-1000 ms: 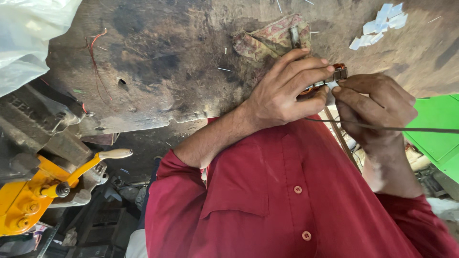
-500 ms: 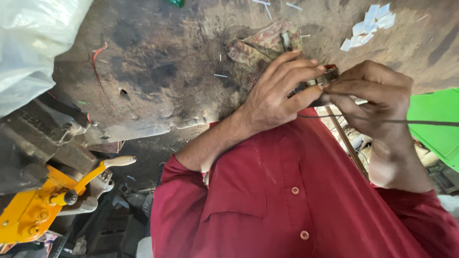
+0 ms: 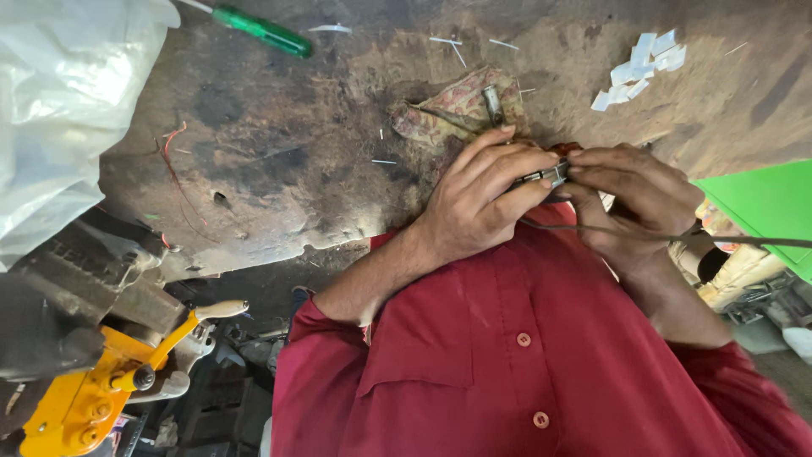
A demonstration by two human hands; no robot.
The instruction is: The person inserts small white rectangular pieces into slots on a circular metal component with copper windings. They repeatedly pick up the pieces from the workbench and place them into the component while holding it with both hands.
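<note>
left hand (image 3: 478, 199): clenched round small metal tool (image 3: 541, 176) | right hand (image 3: 630, 195): pinching the tool's tip, thin dark wire (image 3: 677, 239) trailing rightward beneath it | tool: held just above desk (image 3: 296, 161) edge | beyond: patterned rag (image 3: 452, 110), white scraps (image 3: 643, 68), green screwdriver (image 3: 262, 30)

Your left hand (image 3: 474, 203) and right hand (image 3: 630, 195) pinch a small metal part (image 3: 545, 176) together above the stained workbench (image 3: 279, 144).
</note>
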